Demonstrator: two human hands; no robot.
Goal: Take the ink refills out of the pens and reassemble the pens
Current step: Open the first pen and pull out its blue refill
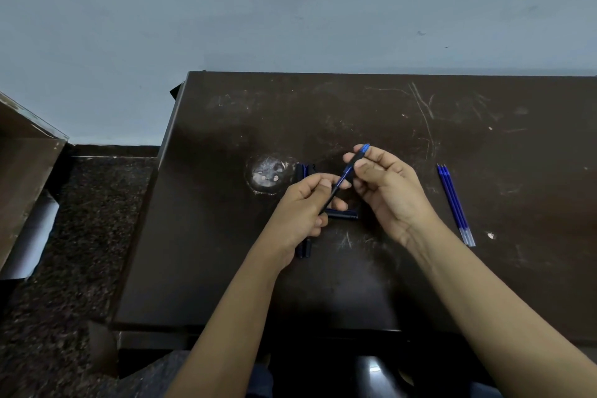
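A plain blue-grey wall [290, 10] fills the upper half of the head view. Below it lies a dark brown, heavily scratched tabletop [420, 268], its far edge against the wall. To the left of the tabletop is a dark speckled floor [80, 220], with a brown wooden panel [22, 171] at the left margin.

Both forearms reach in from the bottom edge and meet over the middle of the tabletop. The left hand [303, 213] and the right hand [387, 191] share one item – a slim blue-and-black pen [344, 173], held clear of the surface and tilted, upper end toward the wall.
- Left grip: thumb and fingers clamped on the lower black section.
- Right grip: fingertips clamped on the upper blue end, which protrudes just past them.

A round pale cap set in the tabletop [268, 174] sits just left of the hands.

Three thin blue ink refills [455, 203] lie side by side and touching, well to the right of the hands, clear ends toward the person.

Dark blue pen pieces [342, 214] lie on the tabletop beneath and between the hands; more show beside the round cap and below the left wrist. Their number and whether they are whole pens cannot be determined – the hands cover most of them.
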